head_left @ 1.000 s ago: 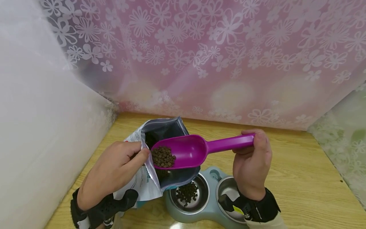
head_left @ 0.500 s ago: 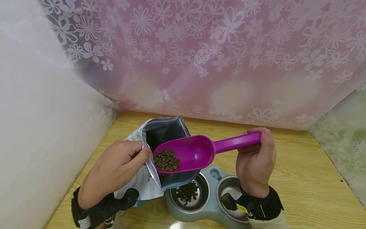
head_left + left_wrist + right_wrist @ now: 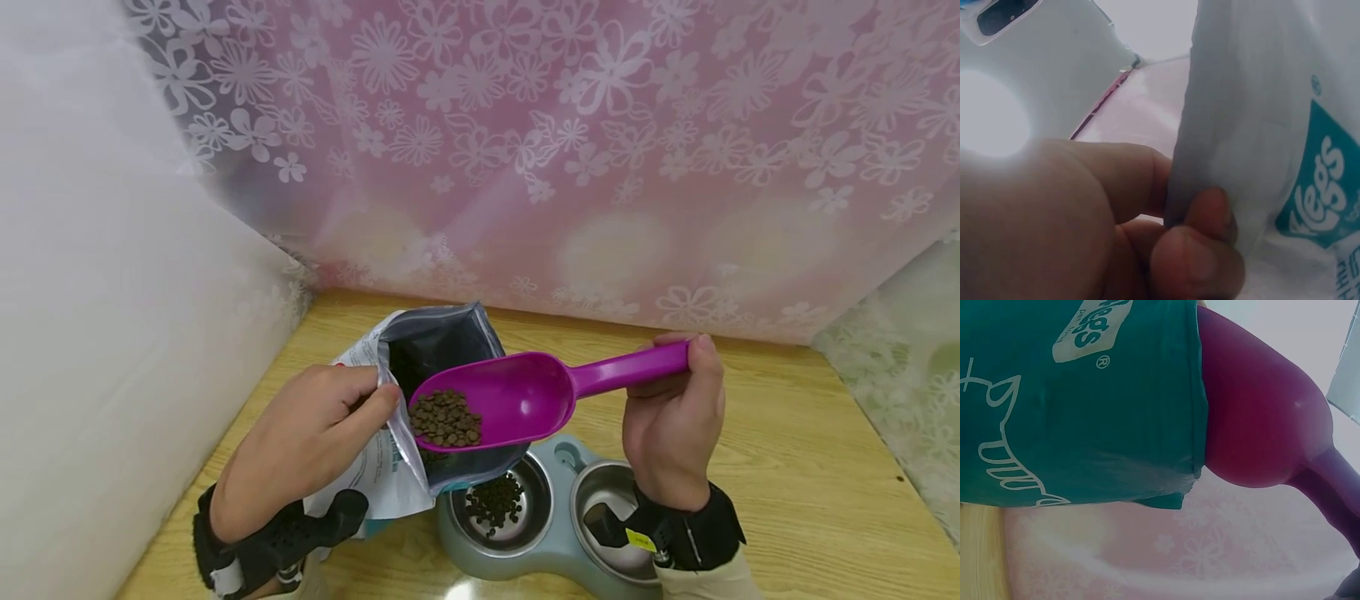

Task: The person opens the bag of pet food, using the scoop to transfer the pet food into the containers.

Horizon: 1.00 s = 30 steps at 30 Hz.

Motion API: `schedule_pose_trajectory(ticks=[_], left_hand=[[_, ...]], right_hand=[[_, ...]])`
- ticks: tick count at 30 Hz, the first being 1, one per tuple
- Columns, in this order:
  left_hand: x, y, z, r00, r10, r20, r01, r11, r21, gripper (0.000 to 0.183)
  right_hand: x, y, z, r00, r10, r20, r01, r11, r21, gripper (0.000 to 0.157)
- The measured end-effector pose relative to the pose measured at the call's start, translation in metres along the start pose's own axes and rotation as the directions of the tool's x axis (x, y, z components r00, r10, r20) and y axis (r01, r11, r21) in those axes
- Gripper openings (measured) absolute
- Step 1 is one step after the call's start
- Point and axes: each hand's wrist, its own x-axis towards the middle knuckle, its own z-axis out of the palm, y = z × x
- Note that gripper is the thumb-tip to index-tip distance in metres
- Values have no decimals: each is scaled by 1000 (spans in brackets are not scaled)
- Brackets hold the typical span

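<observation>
My left hand point(image 3: 315, 433) pinches the near-left edge of an open pet food bag point(image 3: 375, 475), thumb on one side and fingers on the other; the left wrist view shows that grip on the white bag wall point(image 3: 1241, 125). A magenta scoop point(image 3: 525, 392) lies across the bag's mouth, its front end over the opening with a small heap of brown kibble point(image 3: 446, 418) in it. By the end of its handle my right hand point(image 3: 671, 425) holds the scoop. In the right wrist view the scoop point(image 3: 1260, 406) is partly hidden behind the teal bag side point(image 3: 1116, 425).
Below the bag stands a blue-grey double bowl feeder point(image 3: 558, 521). Its left steel bowl point(image 3: 536, 533) holds some kibble, partly under the bag; the right steel bowl point(image 3: 592, 500) is partly covered by my right wrist. A pink floral sheet point(image 3: 525, 208) hangs behind the wooden table point(image 3: 810, 467).
The scoop and my right hand have moved slightly right, drawing the scoop a little out of the bag, so more kibble shows in it. My left hand keeps its grip on the bag.
</observation>
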Motion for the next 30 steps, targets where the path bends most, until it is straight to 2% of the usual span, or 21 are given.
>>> schedule_pose_trajectory(ticks=[15,20,26,30], left_hand=[[3,1,0,1000,-6,19,7,1000,-14,42],[2,1,1,1000,-9,20,10,1000,-19,42],[1,0,1,1000,-7,13,8,1000,-19,43],[1,0,0,1000,-7,17,7,1000,-16,43]], right_hand=[[2,1,-4,996,26,-84,-22,999,43,31],[4,0,-4,993,19,-116,-18,1000,14,32],[7,-6,-6,988,-2,-156,-9,998,-69,32],[9,-12,-11,983,19,-183,-22,1000,-11,32]])
